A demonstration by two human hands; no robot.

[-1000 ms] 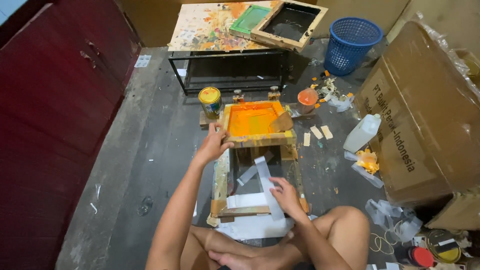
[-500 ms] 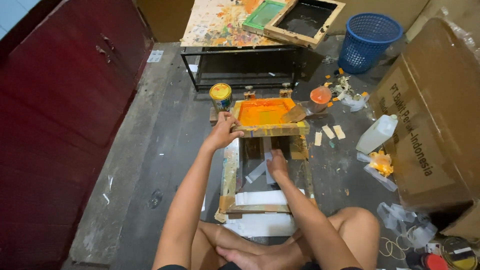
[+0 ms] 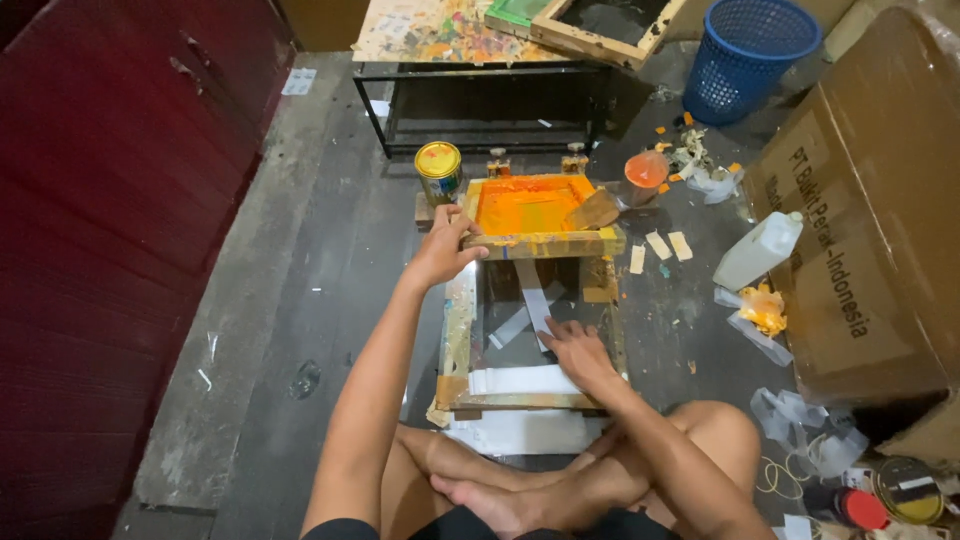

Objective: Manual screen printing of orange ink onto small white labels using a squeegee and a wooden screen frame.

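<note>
Gripping the near left corner of the wooden screen frame with my left hand, I have it tipped up off the glass-topped printing stand, its mesh thick with orange ink and a squeegee lying in its right corner. My fingers are curled over the frame's front rail, thumb on top (a firm clasp, not a pinch). My right hand lies flat and empty on the glass under the raised frame, fingers spread, palm down, just beside a white paper strip that runs toward the far edge of the stand. Another white strip lies across the stand's near edge, close to my wrist, and a white sheet sits on the floor against my crossed legs. Left of the frame's far corner stands a yellow-lidded ink can; off its right corner sits an orange cup. Farther right, a white plastic jug leans by the big cardboard box, with a blue basket beyond.
</note>
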